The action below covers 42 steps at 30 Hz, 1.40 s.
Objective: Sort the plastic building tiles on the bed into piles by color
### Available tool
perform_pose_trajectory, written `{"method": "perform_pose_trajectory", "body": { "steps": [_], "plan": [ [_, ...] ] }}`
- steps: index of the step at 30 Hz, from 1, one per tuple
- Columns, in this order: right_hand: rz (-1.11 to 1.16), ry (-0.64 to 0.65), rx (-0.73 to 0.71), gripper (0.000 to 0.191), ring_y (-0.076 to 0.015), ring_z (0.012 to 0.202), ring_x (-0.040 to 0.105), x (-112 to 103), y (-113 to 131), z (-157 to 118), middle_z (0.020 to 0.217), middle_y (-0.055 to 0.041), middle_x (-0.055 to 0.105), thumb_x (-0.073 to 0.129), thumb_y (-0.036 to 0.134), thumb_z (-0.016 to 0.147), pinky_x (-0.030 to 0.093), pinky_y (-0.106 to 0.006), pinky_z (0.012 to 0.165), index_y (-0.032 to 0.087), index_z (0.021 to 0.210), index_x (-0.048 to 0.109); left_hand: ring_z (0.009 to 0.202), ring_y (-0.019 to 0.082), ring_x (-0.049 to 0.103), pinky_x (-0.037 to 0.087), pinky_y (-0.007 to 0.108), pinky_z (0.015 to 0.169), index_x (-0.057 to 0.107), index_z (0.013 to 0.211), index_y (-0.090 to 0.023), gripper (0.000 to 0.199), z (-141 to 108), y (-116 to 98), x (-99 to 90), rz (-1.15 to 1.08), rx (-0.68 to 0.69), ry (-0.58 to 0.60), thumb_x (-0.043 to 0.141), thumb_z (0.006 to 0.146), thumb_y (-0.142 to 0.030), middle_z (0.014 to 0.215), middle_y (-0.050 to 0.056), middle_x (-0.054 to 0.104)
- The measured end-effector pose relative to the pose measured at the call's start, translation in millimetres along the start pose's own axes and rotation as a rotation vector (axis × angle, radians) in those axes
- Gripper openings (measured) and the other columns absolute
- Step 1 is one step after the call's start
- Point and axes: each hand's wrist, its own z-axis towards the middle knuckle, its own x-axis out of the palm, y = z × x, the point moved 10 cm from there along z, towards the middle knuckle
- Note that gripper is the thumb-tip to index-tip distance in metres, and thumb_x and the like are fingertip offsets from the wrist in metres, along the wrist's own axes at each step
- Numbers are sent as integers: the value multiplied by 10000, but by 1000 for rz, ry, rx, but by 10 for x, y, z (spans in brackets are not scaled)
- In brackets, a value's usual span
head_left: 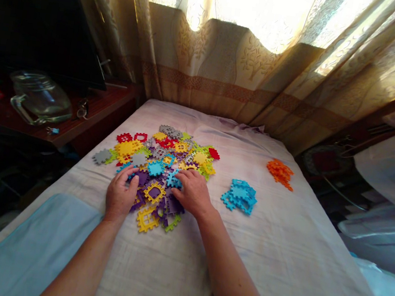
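Observation:
A mixed pile of flat plastic building pieces with notched edges (154, 192) lies on the bed sheet, in yellow, purple, red, grey, green and blue. At the pile's near left edge rests my left hand (121, 195), its thumb apart from its fingers and nothing plainly held. My right hand (193, 192) reaches in from the right, with thumb and fingers around a blue notched piece (174, 179). Another blue piece (156, 167) lies on top of the pile between the hands. The right fingertips partly cover the pieces beneath them.
A stack of blue pieces (239, 196) sits right of the pile, and a heap of orange pieces (279, 173) farther right. A light blue cloth (34, 237) lies at the left front. A glass jug (41, 96) and a dark screen (36, 12) stand on a side table.

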Motion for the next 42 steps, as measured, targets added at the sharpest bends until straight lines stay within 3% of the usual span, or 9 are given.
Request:
{"method": "perform_pose_trajectory", "body": {
  "steps": [8, 13, 15, 18, 22, 26, 34, 38, 42],
  "plan": [
    [-71, 95, 24, 379, -278, 1170, 497, 108, 42, 130, 1196, -105, 656, 636, 340, 838, 385, -427, 987, 234, 1202, 641, 1153, 227, 632, 465, 398, 1059, 695, 1021, -224, 284, -2, 2, 4, -1, -8, 6, 505, 867, -368, 1216, 75, 693],
    [25, -16, 39, 450, -272, 1137, 524, -31, -18, 89, 1183, -113, 636, 658, 356, 813, 404, -409, 970, 221, 1240, 619, 1157, 230, 629, 460, 402, 1064, 694, 1026, -222, 287, -10, 14, 6, -6, -14, 6, 509, 866, -372, 1225, 77, 688],
    [55, -100, 82, 426, -258, 1119, 546, -173, -199, 6, 1196, -109, 637, 648, 322, 816, 415, -391, 965, 224, 1230, 627, 1163, 232, 625, 459, 404, 1066, 694, 1029, -225, 283, -9, 15, 7, -6, -13, 11, 511, 868, -369, 1224, 75, 687],
    [8, -189, 245, 399, -258, 1081, 581, -393, -683, -202, 1174, -111, 654, 643, 284, 810, 434, -383, 941, 220, 1204, 653, 1157, 234, 629, 462, 406, 1064, 695, 1028, -225, 285, -2, 1, 0, 1, 0, 9, 511, 868, -372, 1221, 75, 689],
    [-132, -165, 473, 349, -283, 1049, 602, -555, -1275, -517, 1149, -115, 672, 639, 328, 832, 445, -410, 895, 221, 1158, 700, 1149, 245, 636, 476, 417, 1048, 699, 1017, -215, 303, 7, -21, -12, 6, 18, -4, 506, 864, -393, 1215, 88, 694],
    [-195, -128, 534, 329, -304, 1068, 590, -570, -1450, -670, 1161, -114, 674, 637, 347, 833, 434, -434, 869, 234, 1130, 725, 1141, 246, 639, 478, 417, 1044, 697, 1023, -213, 311, 8, -14, -11, 11, 21, 2, 507, 862, -400, 1206, 91, 696],
    [-247, -155, 523, 278, -299, 1141, 551, -583, -1362, -687, 1235, -107, 656, 663, 310, 813, 404, -429, 903, 249, 1071, 746, 1148, 236, 635, 475, 400, 1048, 695, 1036, -209, 308, 5, -7, -3, 19, 18, 9, 509, 870, -389, 1221, 87, 688],
    [-154, -176, 375, 223, -249, 1116, 561, -548, -895, -483, 1160, -81, 695, 593, 270, 887, 390, -378, 925, 235, 1044, 749, 1151, 230, 633, 465, 398, 1057, 699, 1029, -214, 299, 4, 5, 5, 19, 12, 1, 513, 866, -382, 1217, 76, 692],
    [-129, -60, 212, 228, -225, 1049, 575, -309, -320, -234, 1044, -70, 716, 539, 288, 929, 390, -343, 902, 249, 968, 761, 1164, 229, 628, 459, 397, 1065, 700, 1026, -209, 300, 2, 6, 16, 8, 10, 8, 509, 866, -376, 1228, 85, 689]
  ]
}}
